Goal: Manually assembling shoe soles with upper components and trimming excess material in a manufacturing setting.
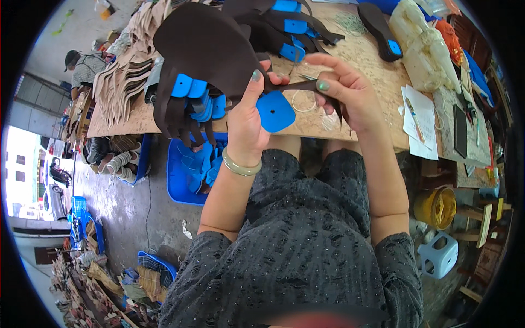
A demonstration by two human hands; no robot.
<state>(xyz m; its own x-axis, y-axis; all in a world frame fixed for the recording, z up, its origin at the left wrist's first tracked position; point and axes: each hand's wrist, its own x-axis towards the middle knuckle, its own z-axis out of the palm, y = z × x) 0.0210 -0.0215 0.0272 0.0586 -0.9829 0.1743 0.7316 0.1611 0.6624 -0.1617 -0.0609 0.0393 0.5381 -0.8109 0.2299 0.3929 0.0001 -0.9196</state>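
My left hand (247, 117) grips a large dark brown leather upper piece (205, 46) with long straps and bright blue pads, held up over the table edge. One blue pad (275, 111) hangs just right of that hand. My right hand (345, 92) pinches a thin brown strap (295, 86) of the same piece between thumb and fingers. A pale bangle (240, 167) circles my left wrist.
A wooden worktable (361, 54) carries more brown and blue cut pieces (284, 27), a black sole (380, 30), plastic bags (424, 49), papers (420, 123) and rubber bands. A blue tray (183, 186) sits on the floor below. A yellow bucket (435, 208) stands at right. Another person (82, 65) works far left.
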